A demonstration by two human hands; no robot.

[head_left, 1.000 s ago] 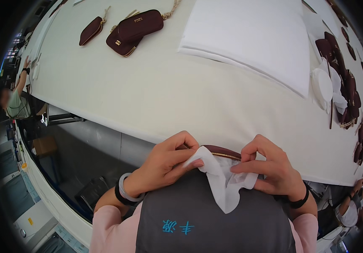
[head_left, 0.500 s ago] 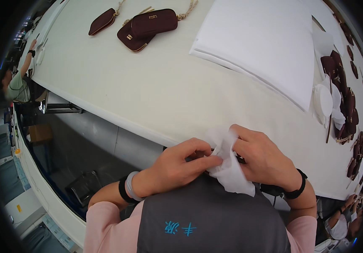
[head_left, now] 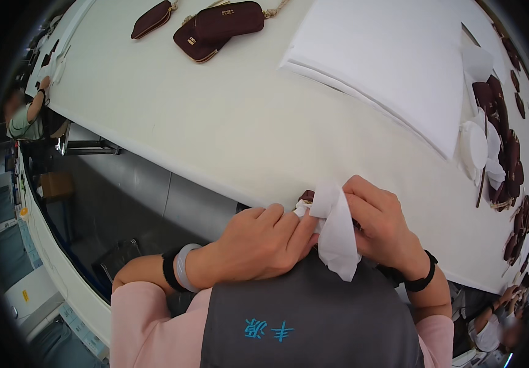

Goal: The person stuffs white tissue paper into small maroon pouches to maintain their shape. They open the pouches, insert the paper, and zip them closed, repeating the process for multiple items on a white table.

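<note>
At the table's near edge, in front of my dark grey apron, my left hand is closed around a maroon zip pouch. Only a small corner of that pouch shows past the fingers, with a bit of gold at its edge. A crumpled sheet of white tissue paper stands between my hands and hangs down over the apron. My right hand is closed at the tissue's right side, its fingertips partly hidden.
Maroon pouches with gold zips and cord pulls lie at the far left of the white table. A stack of white sheets covers the far middle. Several more pouches pile up at right, beside a white roll. Other people work at both sides.
The tissue has turned and now hangs as a longer strip. A maroon corner has come into sight above my left fingers. My left hand has curled further around, and both hands stay close together.
</note>
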